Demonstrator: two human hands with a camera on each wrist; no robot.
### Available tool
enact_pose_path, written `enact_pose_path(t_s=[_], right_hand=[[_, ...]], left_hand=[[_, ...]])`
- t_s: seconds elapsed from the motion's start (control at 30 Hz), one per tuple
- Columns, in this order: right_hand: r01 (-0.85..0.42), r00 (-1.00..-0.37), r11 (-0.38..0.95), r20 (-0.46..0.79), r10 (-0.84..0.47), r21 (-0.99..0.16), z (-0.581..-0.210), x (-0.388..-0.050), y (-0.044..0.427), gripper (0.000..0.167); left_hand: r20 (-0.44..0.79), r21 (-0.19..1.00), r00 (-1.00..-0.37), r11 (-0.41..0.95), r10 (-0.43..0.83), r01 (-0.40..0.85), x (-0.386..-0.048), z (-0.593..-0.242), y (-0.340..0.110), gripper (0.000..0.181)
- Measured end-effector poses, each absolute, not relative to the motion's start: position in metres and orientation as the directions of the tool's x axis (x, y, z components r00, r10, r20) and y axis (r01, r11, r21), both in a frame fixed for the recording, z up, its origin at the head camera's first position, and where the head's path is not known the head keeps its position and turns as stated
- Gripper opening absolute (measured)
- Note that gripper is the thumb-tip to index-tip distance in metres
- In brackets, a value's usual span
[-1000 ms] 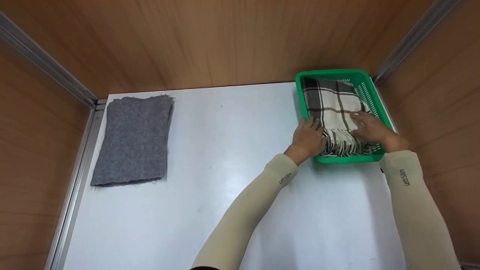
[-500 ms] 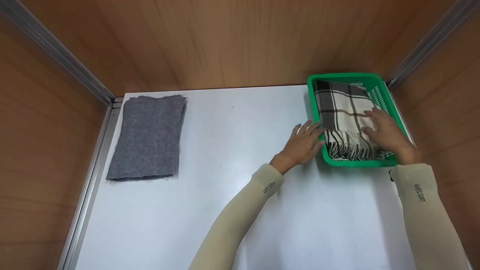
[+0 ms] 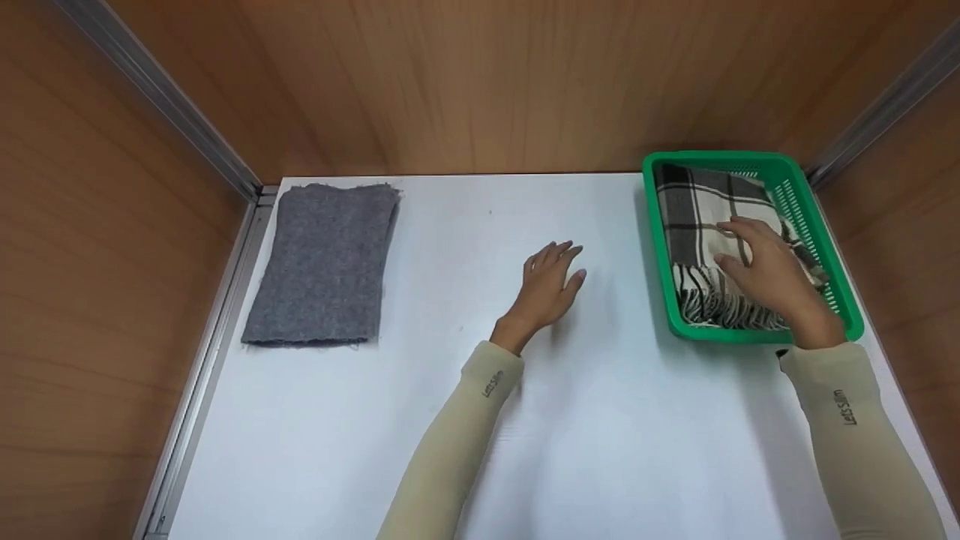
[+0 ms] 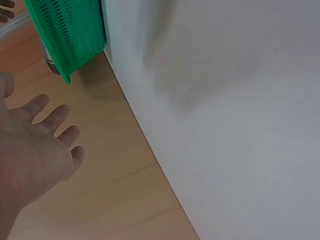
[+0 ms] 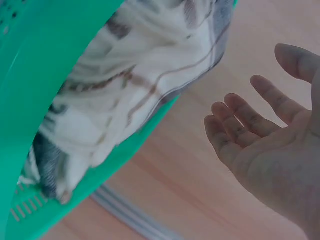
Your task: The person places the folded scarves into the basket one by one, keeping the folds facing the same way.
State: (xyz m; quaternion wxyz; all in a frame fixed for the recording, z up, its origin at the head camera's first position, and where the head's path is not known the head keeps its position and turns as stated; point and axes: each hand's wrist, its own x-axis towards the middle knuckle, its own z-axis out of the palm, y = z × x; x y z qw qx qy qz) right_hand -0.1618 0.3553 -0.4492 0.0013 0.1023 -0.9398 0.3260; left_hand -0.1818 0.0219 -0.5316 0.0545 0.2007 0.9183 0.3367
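A plaid fringed scarf (image 3: 716, 206), white with dark grey and brown stripes, lies folded inside a green plastic basket (image 3: 739, 335) at the back right of the table. Above the scarf hovers my right hand (image 3: 776, 274), its fingers spread and holding nothing; the right wrist view shows a gap between the hand (image 5: 280, 145) and the cloth. Over the white table, left of the basket, my left hand (image 3: 544, 292) is in the air with fingers extended and nothing in them. A folded grey cloth (image 3: 322, 262) with frayed edges lies at the far left, apart from both hands.
Wooden panels (image 3: 465, 82) stand behind the white table (image 3: 450, 420) and on both sides, joined by metal corner strips. The basket sits close to the back and right panels. White tabletop lies between the grey cloth and the basket.
My left hand has let go of the basket's left side and moved left over the table. My right hand has lifted off the scarf. The view has shifted, sliding the scene right.
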Motion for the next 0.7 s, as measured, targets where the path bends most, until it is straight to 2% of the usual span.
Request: enact_pose_path(t_s=[0.27, 0.7], right_hand=[[-0.203, -0.975, 0.742, 0.062, -0.214, -0.639, -0.452, -0.164, 0.334, 0.051], [-0.306, -0.949, 0.706, 0.151, -0.276, -0.639, -0.463, -0.163, 0.295, 0.044]], left_hand=[[0.042, 0.693, -0.943, 0.67, 0.329, 0.264, -0.179, -0.537, -0.004, 0.051], [0.05, 0.734, -0.976, 0.655, 0.211, 0.179, -0.172, -0.546, -0.041, 0.05]])
